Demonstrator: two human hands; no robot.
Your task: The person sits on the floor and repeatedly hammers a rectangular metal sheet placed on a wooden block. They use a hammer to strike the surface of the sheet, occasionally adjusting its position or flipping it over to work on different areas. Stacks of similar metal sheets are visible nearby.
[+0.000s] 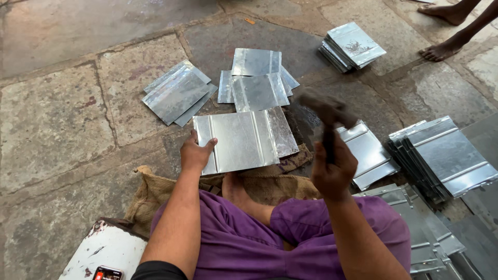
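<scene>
- Flagstone floor (52,124), grey and cracked, stretched under everything; the person sat on it with legs folded in purple cloth.
- Tall stack of ribbed, shiny grey metal sheets (446,155) stood at the far right, with more loose sheets (425,238) spread below it.
- Brown burlap sack (155,192) lay crumpled on the floor in front of the folded legs.
- Flat rectangular galvanised metal sheet with raised ribs (241,140) rested partly on the sack, directly ahead of the person.
- Left hand (196,153) pressed on that sheet's near left corner, thumb on top, fingers clamped over the edge.
- Right hand (334,168) was raised beside the sheet's right edge, fingers wrapped tight around the handle of a dark hammer (327,111), whose blurred head hovered above and apart from the sheet.
- Three further piles of like sheets lay beyond: one to the left (176,93), one in the middle (257,78), one at the upper right (353,45).
- Another person's bare feet (441,51) stood near the top right corner.
</scene>
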